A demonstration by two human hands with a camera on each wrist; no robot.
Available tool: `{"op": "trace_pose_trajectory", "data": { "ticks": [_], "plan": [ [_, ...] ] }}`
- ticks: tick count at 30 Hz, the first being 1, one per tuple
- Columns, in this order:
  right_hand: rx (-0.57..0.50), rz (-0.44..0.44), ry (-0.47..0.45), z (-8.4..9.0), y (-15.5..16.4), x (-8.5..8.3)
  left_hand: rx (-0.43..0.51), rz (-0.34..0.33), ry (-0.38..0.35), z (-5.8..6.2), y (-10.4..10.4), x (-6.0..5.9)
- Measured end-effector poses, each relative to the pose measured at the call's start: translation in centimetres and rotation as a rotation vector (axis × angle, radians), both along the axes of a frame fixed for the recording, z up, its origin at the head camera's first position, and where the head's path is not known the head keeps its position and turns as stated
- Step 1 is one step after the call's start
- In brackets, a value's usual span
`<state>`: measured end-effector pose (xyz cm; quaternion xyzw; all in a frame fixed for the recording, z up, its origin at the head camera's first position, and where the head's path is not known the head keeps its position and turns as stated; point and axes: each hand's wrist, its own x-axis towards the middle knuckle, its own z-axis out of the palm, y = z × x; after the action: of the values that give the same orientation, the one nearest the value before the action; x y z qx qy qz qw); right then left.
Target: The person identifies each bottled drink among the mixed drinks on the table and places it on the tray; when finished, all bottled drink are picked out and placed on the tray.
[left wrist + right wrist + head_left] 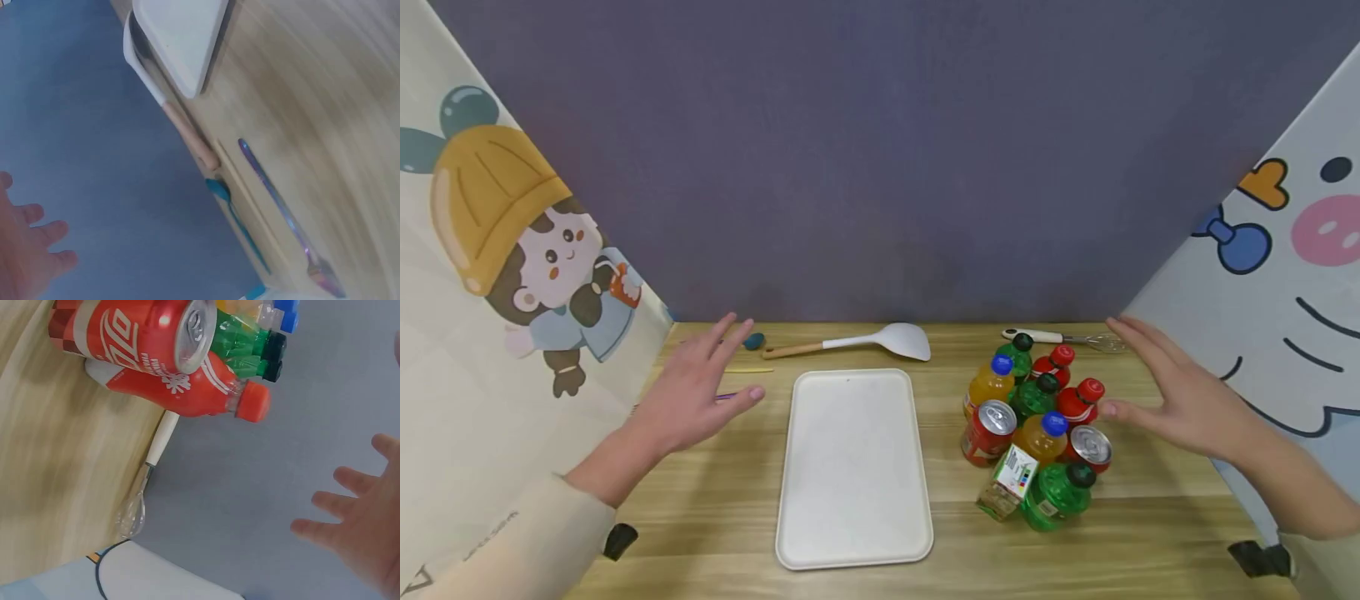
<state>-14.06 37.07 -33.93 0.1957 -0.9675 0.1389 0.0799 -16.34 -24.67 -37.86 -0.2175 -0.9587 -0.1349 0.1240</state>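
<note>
Both hands hover above the table (pixel 730 517) with nothing in them. The left hand (pixel 696 396), at the left of the head view, has its fingers (pixel 44 234) spread and straight, floating over a thin purple utensil (pixel 281 212) beside the white tray (pixel 853 467) at the centre. The right hand (pixel 1172 396), at the right of the frame, is likewise flat and spread, its thumb tip very close to the red-capped bottle (pixel 1081 402) at the edge of the drinks cluster (pixel 1037 433).

That cluster sits right of the tray: cans, green, orange and red bottles and a small carton (pixel 1009 483), packed touching one another. To lift one well, I judge it best to start with an outer piece such as the red-capped bottle or the right can (pixel 1092 447), gripping the body from the free side, since pulling an inner bottle would likely topple its neighbours. The green bottle (pixel 1056 496) at the front appears to lie tilted and may roll if nudged.

A white spatula (pixel 868 340) and a whisk (pixel 1063 337) lie along the back edge.
</note>
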Motion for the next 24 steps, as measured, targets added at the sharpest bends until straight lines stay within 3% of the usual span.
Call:
{"op": "trace_pose_trajectory", "data": {
  "ticks": [4, 9, 15, 24],
  "plan": [
    [-0.053, -0.019, -0.019, -0.7, 0.4, 0.1, 0.065, -0.003, -0.044, -1.0, -0.2, 0.2],
    [-0.114, -0.028, -0.031, -2.0, 1.0, 0.0, 0.121, 0.034, -0.155, -2.6, -0.4, 0.4],
    [-0.193, -0.018, -0.118, -3.7, 1.5, 0.2, 0.216, 0.067, -0.303, -5.5, -0.3, 0.7],
    [-0.282, 0.002, -0.17, -6.2, 1.6, 0.5, 0.37, 0.103, -0.448, -9.3, 0.6, 0.9]
  ]
}}
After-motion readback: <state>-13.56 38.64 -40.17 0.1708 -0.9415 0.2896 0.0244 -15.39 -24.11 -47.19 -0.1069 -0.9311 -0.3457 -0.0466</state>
